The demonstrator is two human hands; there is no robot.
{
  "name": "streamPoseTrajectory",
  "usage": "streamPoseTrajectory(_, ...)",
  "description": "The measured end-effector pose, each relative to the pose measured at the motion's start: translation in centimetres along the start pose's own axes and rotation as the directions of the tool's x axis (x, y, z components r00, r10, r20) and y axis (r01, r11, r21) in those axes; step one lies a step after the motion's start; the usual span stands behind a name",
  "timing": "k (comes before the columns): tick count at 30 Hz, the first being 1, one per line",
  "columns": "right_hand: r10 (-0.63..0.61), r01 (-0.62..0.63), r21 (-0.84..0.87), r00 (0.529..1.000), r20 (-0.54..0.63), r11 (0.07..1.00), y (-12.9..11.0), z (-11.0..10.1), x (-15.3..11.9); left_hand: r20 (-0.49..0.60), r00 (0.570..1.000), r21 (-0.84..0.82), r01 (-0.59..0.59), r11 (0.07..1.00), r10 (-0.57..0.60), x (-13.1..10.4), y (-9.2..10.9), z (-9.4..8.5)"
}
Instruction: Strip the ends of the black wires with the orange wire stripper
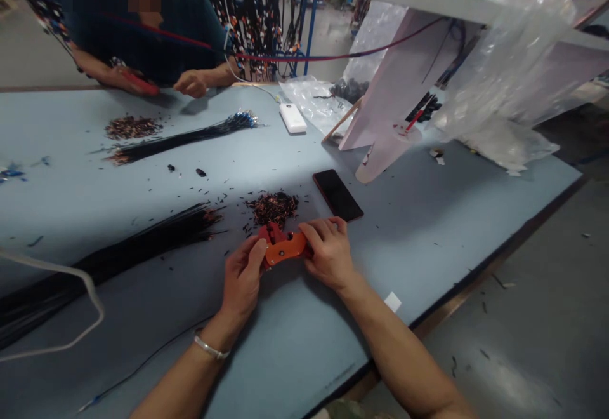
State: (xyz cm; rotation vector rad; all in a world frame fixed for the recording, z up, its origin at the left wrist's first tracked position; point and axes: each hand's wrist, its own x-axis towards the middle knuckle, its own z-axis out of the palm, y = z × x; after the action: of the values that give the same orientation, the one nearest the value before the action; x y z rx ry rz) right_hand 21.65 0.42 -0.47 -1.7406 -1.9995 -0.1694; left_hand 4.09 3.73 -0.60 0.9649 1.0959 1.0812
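- The table point(476, 228), broad, flat and pale blue-grey, bears the work. The step in hand looks like handling a wire end at the orange tool, judging by the scraps and bundles around it; the next move seems to call for a steady tool and a straight wire, with fingertips clear of the working edge.
- The plastic bag point(495, 114) at the right is thin, clear and crumpled, with bright highlights along its folds.
- The near bundle point(143, 241) of long black wires lies left of the hands, smooth and sleek along its length, fanning into loose, copper-tinted ends.
- The far bundle point(185, 143) is slimmer, with blue and silvery tips at one end and coppery ones at the other.
- The right hand point(328, 251) grasps the right end of the tool, fingers curled over it.
- The left hand point(242, 274) has its thumb against the tool's left end, fingers curled; I cannot tell whether it pinches the tool, a wire or nothing.
- The phone point(337, 195), a dark, glossy slab, lies just beyond the right hand.
- The scrap heap point(272, 208), just past the tool, is a loose, prickly pile of short black and copper-coloured bits.
- The orange tool point(285, 249) sits between both hands, hard and smooth-looking, with a curved body, a round pivot and a red part on its far side.
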Motion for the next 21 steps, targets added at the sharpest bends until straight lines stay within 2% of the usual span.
streamPoseTrajectory(3, -0.034, 0.034, 0.001, 0.999, 0.034, 0.999, 0.2, -0.7, 0.1, -0.050, 0.999, -0.063, -0.026, 0.998, 0.023, 0.3, -0.2, -0.1)
streamPoseTrajectory(7, -0.037, 0.039, -0.022, 0.994, 0.106, 0.999, 0.6, -1.1, 0.0, -0.138, 0.990, -0.147, -0.013, 0.989, -0.007, 0.6, -0.2, 0.0)
streamPoseTrajectory(9, -0.046, 0.048, -0.035, 0.998, 0.053, 0.998, 0.7, -1.1, -0.2, -0.132, 0.991, -0.134, 0.001, 0.991, -0.018, 0.6, 0.0, 0.0)
streamPoseTrajectory(13, -0.026, -0.002, -0.127, 0.977, -0.212, 0.992, 0.8, -1.1, -0.5, -0.069, 0.998, -0.053, -0.009, 0.999, 0.005, 0.4, 0.3, 0.1)
streamPoseTrajectory(14, -0.021, -0.016, -0.149, 0.970, -0.242, 0.989, 0.8, -1.0, -0.5, -0.075, 0.997, -0.050, -0.012, 0.999, 0.009, 0.4, 0.3, 0.1)
streamPoseTrajectory(16, -0.014, -0.025, -0.165, 0.973, -0.229, 0.986, 0.8, -0.9, -0.5, -0.108, 0.994, -0.069, -0.014, 0.998, 0.006, 0.6, 0.4, 0.1)
streamPoseTrajectory(19, 0.081, -0.097, -0.081, 0.979, -0.188, 0.992, 0.8, -0.6, -0.6, -0.160, 0.987, -0.085, -0.029, 0.996, 0.015, 1.0, 0.2, 0.1)
streamPoseTrajectory(21, 0.205, -0.190, 0.102, 0.964, -0.171, 0.977, 0.8, -0.6, -0.7, -0.161, 0.985, -0.035, -0.073, 0.997, 0.066, 1.2, 0.1, 0.0)
